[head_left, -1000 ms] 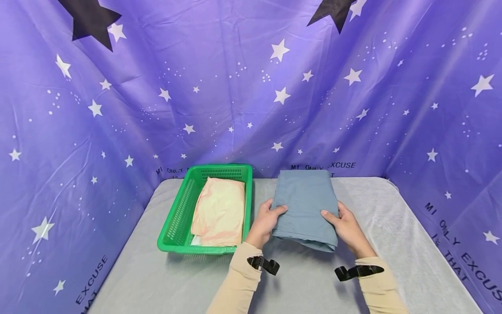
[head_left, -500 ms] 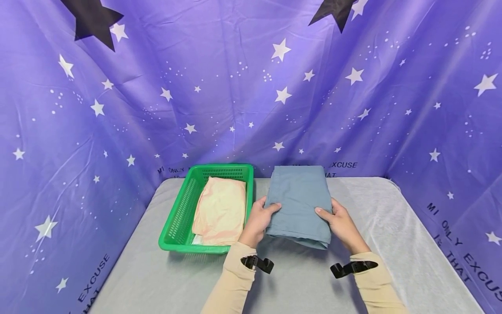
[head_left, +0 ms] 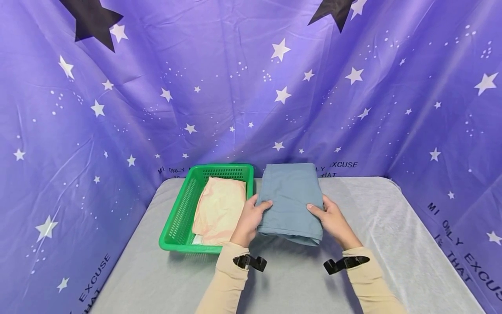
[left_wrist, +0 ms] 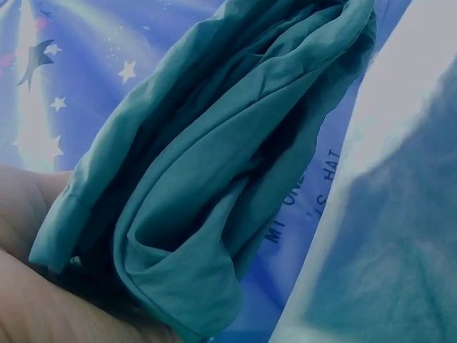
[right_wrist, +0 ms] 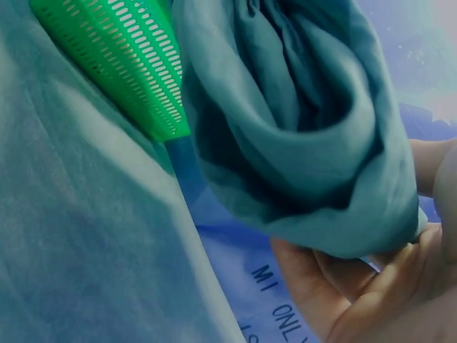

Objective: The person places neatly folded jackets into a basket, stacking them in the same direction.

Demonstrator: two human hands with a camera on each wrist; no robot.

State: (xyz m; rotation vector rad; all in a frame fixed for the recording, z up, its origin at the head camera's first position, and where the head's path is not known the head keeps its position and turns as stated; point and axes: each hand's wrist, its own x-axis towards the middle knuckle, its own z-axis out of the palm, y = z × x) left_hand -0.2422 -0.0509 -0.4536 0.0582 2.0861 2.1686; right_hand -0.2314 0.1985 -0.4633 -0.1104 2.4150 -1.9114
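A folded blue-grey cloth garment point(head_left: 291, 196) is held up over the table by both hands, one at each side edge. My left hand point(head_left: 250, 220) grips its left edge, thumb on top and the other fingers underneath. On the opposite edge my right hand point(head_left: 333, 220) grips it the same way. From the left wrist, the garment's point(left_wrist: 193, 179) stacked layers show edge-on. In the right wrist view my fingers point(right_wrist: 307, 286) curl beneath the garment's point(right_wrist: 300, 164) rounded fold. The exact kind of garment does not show.
A green perforated plastic basket point(head_left: 168, 231) stands left of the garment, close by my left hand. Inside lies a folded pale peach cloth point(head_left: 220, 209) with a bit of white beneath. The grey-covered table point(head_left: 392, 244) meets a purple star-printed curtain point(head_left: 235, 87) behind.
Both hands have carried the folded blue-grey garment leftward and slightly away, closer to the green basket. The grips look the same, and the basket and the peach cloth stay put.
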